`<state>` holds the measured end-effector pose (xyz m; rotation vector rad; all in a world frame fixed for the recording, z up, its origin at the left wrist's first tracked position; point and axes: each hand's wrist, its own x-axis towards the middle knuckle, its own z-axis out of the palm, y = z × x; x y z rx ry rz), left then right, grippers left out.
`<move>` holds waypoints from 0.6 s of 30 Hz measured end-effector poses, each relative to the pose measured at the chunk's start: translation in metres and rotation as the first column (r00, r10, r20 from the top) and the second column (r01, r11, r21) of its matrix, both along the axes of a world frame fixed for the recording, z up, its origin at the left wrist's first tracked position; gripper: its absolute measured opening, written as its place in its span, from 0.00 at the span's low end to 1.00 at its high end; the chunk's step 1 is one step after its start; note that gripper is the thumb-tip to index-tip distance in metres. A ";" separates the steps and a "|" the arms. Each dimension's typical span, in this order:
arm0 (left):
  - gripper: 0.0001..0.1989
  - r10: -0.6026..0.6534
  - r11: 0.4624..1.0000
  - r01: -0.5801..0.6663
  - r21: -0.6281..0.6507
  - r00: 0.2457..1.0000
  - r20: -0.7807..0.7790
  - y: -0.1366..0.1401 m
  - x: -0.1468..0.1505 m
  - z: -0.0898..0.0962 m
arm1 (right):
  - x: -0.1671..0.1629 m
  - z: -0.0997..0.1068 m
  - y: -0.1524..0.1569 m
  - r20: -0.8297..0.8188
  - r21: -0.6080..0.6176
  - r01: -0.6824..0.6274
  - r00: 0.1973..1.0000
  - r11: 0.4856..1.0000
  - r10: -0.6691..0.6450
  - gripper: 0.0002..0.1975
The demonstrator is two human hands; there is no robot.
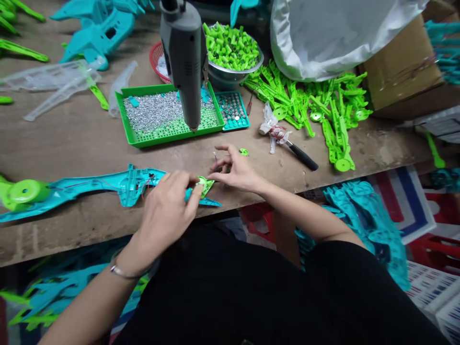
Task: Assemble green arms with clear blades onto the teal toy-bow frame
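Note:
A long blue plastic shell [89, 184] lies along the table's front edge, open side up, with thin red and dark wires inside. My left hand [168, 206] covers part of its right end, thumb and fingers closed on a small green plastic piece [205, 186] seated there. Just right of it is my right hand [235, 170], index finger raised and the other fingers curled toward the thumb. A thin wire [215, 162] stands at those fingertips and seems pinched between them. Another small green piece [244, 152] rests on the table behind my right hand.
A grey powered screwdriver [190, 72] hangs over a green tray [129, 143] of screws. Behind are a blue tray [235, 127] of small round parts and a metal bowl [230, 76] of green caps. A black-handled tool [302, 155] and piled green parts [336, 124] lie right.

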<state>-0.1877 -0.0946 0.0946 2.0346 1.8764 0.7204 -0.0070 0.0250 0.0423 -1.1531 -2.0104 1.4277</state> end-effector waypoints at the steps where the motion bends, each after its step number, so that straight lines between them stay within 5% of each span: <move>1: 0.08 0.003 1.000 -0.003 -0.013 0.999 -0.046 0.009 0.003 -0.012 | -0.002 0.000 0.001 0.005 -0.010 -0.012 1.000 1.000 0.012 0.31; 7: 0.13 -0.185 0.975 0.185 -0.123 0.983 0.015 0.032 0.012 -0.058 | 0.016 -0.003 0.008 0.036 0.031 -0.002 0.999 1.000 0.001 0.27; 12: 0.18 -0.262 0.961 0.258 -0.101 0.964 -0.033 0.028 0.013 -0.070 | 0.024 -0.005 0.006 0.088 0.100 -0.033 0.996 0.994 0.024 0.25; 18: 0.18 -0.288 0.957 0.282 -0.070 0.952 -0.106 0.026 0.014 -0.072 | 0.019 0.004 0.000 0.005 -0.022 -0.116 0.993 0.993 0.116 0.22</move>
